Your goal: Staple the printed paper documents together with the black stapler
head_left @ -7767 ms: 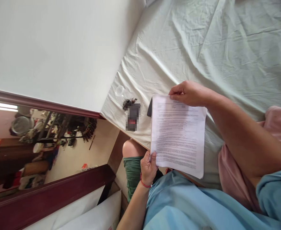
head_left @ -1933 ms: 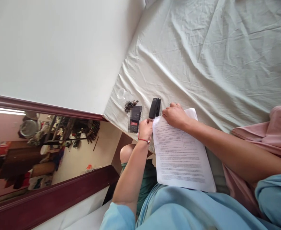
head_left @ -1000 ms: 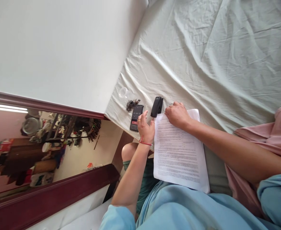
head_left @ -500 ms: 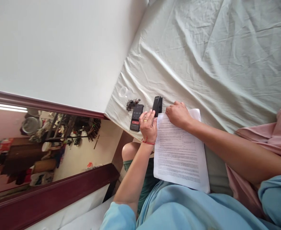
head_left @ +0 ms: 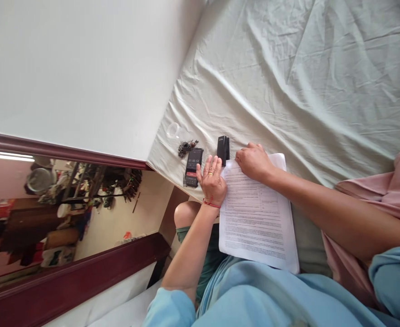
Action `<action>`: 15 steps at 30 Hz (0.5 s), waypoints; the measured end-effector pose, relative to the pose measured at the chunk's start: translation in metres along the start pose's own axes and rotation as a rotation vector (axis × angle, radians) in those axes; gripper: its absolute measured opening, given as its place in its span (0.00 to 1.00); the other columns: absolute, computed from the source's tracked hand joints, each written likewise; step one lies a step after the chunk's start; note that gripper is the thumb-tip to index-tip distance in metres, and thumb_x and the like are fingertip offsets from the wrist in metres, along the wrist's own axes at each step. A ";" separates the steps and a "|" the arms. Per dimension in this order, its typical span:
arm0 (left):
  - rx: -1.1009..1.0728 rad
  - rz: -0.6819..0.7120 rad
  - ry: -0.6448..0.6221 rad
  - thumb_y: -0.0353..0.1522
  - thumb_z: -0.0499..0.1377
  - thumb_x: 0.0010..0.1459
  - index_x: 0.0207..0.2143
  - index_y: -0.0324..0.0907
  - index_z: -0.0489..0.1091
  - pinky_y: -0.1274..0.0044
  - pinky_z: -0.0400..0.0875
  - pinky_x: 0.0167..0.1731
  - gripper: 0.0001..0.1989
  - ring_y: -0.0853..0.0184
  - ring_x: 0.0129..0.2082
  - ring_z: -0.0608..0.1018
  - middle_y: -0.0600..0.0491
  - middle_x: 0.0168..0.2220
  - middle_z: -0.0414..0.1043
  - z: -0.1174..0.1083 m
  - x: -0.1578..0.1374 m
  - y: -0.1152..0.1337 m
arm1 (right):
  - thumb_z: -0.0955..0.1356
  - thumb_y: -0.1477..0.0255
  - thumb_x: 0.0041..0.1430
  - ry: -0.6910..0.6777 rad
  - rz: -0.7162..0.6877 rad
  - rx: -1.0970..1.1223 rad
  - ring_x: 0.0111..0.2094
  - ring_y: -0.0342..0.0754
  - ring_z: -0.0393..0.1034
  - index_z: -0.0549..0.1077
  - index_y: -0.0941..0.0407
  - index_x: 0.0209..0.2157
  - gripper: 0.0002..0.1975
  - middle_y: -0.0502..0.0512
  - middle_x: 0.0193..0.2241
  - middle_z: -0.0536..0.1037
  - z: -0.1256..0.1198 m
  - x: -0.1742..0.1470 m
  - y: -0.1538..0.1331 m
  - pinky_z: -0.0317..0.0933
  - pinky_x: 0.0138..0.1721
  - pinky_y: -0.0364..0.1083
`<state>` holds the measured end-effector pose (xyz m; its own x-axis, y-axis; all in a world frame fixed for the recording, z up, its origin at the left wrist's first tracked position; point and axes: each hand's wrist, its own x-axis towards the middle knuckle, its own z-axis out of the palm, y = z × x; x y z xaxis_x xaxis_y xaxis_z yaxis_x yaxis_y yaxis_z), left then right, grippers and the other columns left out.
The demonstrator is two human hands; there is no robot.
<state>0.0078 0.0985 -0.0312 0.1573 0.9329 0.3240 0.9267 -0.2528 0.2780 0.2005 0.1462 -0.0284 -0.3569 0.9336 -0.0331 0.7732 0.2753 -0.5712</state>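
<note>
A stack of printed papers [head_left: 254,218] lies on the bed in front of me, its near edge against my blue top. Along its top edge my right hand [head_left: 253,161] is closed, fingers curled over the sheets; the fingertips are partly hidden. My left hand [head_left: 213,180], with a ring and a red wrist thread, rests at the upper left corner of the stack, fingers stretched out and slightly apart. Just beyond those fingers stands a black stapler [head_left: 223,150]. A black phone [head_left: 194,165] showing a running timer lies left of the left hand.
A dark tangled bunch [head_left: 185,147], which I cannot make out clearly, and a clear round container [head_left: 174,130] are beyond the phone. The bed's wrinkled pale sheet [head_left: 305,91] spreads ahead and right. Pink cloth [head_left: 383,190] lies at right. A red-framed mirror [head_left: 60,209] is at left.
My left hand has lifted its fingers off the stapler's near end and straightened them, turning slightly. The right hand and the papers have hardly moved.
</note>
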 end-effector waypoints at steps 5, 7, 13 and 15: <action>0.024 0.008 0.002 0.22 0.51 0.61 0.63 0.43 0.75 0.55 0.41 0.76 0.30 0.57 0.70 0.70 0.44 0.65 0.73 0.007 -0.007 -0.001 | 0.61 0.74 0.71 0.004 -0.011 0.007 0.50 0.61 0.68 0.81 0.58 0.38 0.17 0.64 0.42 0.84 0.002 0.000 0.002 0.53 0.47 0.55; 0.018 0.029 -0.029 0.21 0.51 0.60 0.63 0.43 0.74 0.55 0.41 0.76 0.31 0.57 0.70 0.70 0.44 0.66 0.73 0.006 -0.007 -0.002 | 0.61 0.74 0.71 0.006 -0.007 0.008 0.50 0.61 0.68 0.81 0.58 0.38 0.17 0.64 0.42 0.84 0.002 0.001 0.002 0.53 0.46 0.55; 0.016 0.083 -0.104 0.22 0.54 0.58 0.64 0.44 0.73 0.56 0.48 0.76 0.32 0.56 0.70 0.70 0.46 0.66 0.73 -0.013 0.005 -0.003 | 0.60 0.74 0.72 -0.016 -0.022 -0.001 0.50 0.61 0.69 0.81 0.59 0.38 0.17 0.63 0.42 0.84 -0.001 0.001 0.000 0.53 0.47 0.56; -0.017 0.083 -0.115 0.24 0.54 0.60 0.64 0.45 0.73 0.57 0.54 0.74 0.30 0.57 0.71 0.69 0.47 0.66 0.73 -0.021 0.007 -0.004 | 0.60 0.73 0.72 -0.036 -0.037 -0.008 0.49 0.60 0.69 0.81 0.59 0.38 0.17 0.63 0.41 0.84 -0.003 0.000 -0.001 0.53 0.47 0.56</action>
<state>-0.0021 0.1003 -0.0110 0.2725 0.9314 0.2413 0.9029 -0.3342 0.2703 0.2014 0.1464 -0.0250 -0.4038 0.9139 -0.0419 0.7633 0.3113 -0.5661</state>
